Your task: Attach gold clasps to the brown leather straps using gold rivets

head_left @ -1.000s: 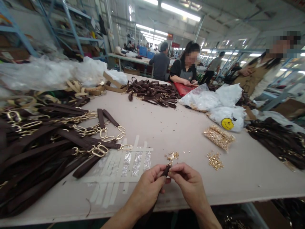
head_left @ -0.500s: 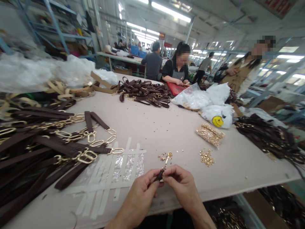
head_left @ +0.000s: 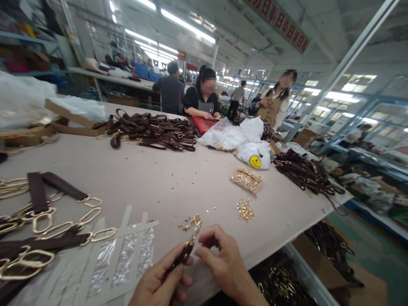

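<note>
My left hand [head_left: 168,276] is closed around a dark brown strap [head_left: 184,254]. A gold snap hook [head_left: 196,229] sticks up from the strap's end, over a few small gold pieces [head_left: 184,224] on the table. My right hand [head_left: 221,259] is just to the right of the strap and apart from it. Its fingers are curved, with a gap between thumb and forefinger, and I see nothing held there. A loose pile of small gold studs [head_left: 245,210] lies beyond my right hand, with a clear bag of gold pieces [head_left: 247,180] behind it.
Brown straps with gold rings [head_left: 41,223] cover the table's left side, beside taped clear film [head_left: 123,259]. More straps [head_left: 153,129] are heaped at the back, near white plastic bags [head_left: 242,138]. A co-worker [head_left: 201,100] sits across the table. A bin of straps [head_left: 283,280] stands below the right edge.
My right hand has come away from the strap, and its fingers have parted. My left hand still holds the strap. The camera view has swung to the right.
</note>
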A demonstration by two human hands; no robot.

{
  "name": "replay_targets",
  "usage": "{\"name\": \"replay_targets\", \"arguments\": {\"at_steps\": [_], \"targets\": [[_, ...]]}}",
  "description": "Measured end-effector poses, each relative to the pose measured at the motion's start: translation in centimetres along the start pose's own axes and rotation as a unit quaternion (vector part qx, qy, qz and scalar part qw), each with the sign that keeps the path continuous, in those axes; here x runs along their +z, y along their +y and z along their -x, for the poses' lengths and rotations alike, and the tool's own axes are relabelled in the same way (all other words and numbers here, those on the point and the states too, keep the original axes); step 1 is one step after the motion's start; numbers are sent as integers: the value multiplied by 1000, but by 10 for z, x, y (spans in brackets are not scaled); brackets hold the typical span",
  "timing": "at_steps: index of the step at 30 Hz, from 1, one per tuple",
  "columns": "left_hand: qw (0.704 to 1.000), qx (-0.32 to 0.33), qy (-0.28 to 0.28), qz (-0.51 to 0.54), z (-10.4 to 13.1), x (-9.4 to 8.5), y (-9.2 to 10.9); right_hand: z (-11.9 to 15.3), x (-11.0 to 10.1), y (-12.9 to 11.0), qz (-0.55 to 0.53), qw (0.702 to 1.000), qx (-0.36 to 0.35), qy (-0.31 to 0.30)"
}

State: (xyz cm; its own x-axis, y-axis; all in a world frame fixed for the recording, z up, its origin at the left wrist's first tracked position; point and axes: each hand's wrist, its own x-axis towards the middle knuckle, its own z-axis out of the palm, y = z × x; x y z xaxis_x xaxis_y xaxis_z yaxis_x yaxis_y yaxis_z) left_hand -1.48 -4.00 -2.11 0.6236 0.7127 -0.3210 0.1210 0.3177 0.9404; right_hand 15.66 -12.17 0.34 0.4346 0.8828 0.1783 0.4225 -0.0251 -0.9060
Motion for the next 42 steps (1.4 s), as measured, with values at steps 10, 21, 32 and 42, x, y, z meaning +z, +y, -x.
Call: {"name": "replay_targets", "arguments": {"at_steps": [10,21,32,42], "targets": [[983,-85,113,115,-5,-12,10,-36,-113,94,413,904,-104,22],[991,-51,22,120,-3,0,22,-47,-117,101,437,891,-124,-24],[996,10,55,73,-12,1,8,-4,25,20,-50,998,-36,-30],[994,61,56,66,-9,0,2,1,43,20,61,990,-130,5]]}}
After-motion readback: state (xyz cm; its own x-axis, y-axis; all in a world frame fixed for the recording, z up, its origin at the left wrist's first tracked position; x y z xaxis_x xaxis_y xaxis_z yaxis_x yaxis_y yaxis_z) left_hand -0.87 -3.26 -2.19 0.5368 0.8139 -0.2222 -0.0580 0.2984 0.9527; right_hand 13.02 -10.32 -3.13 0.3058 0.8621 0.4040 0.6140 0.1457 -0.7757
